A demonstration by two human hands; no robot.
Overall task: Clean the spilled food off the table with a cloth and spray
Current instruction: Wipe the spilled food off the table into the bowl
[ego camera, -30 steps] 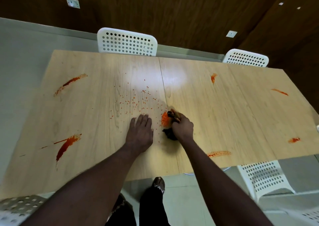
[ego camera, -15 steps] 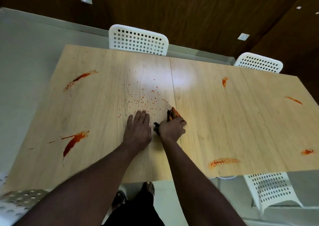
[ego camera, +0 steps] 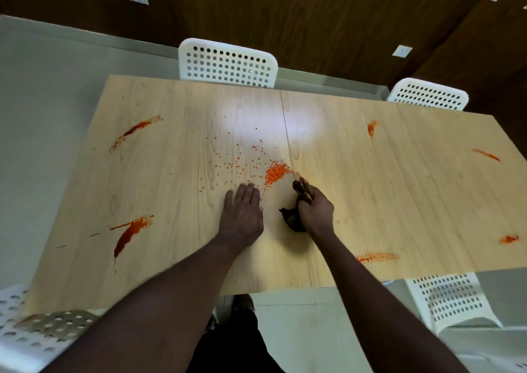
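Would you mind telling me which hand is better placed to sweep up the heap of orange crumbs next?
Probably right: the right hand grips the cloth just beside the heap, while the left hand lies flat and empty.

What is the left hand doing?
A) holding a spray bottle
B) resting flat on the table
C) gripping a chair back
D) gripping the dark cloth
B: the left hand lies flat on the table near the orange crumbs; the right hand grips the dark cloth.
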